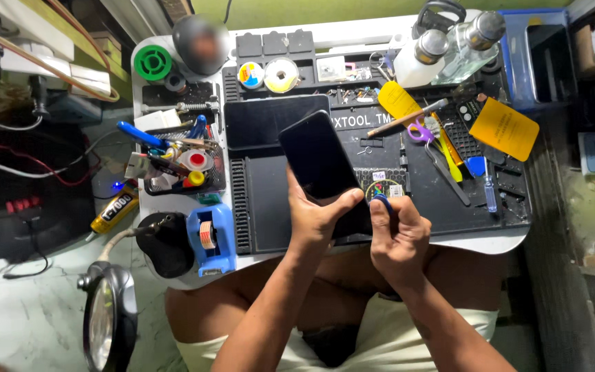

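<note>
My left hand [317, 219] grips a black smartphone [319, 164] by its lower end, holding it tilted above the black work mat [270, 200], dark screen up. My right hand [398, 238] is closed beside the phone's lower right edge, pinching a small blue tool [381, 201] against it. Both hands hover over the mat's front edge, above my lap.
A second dark phone [259, 120] lies flat at the mat's back left. Tweezers, a brush, yellow picks and an orange card [504, 127] lie at right. Bottles [449, 52] stand at the back. A blue tape dispenser [211, 238] and a tool holder [173, 158] sit at left.
</note>
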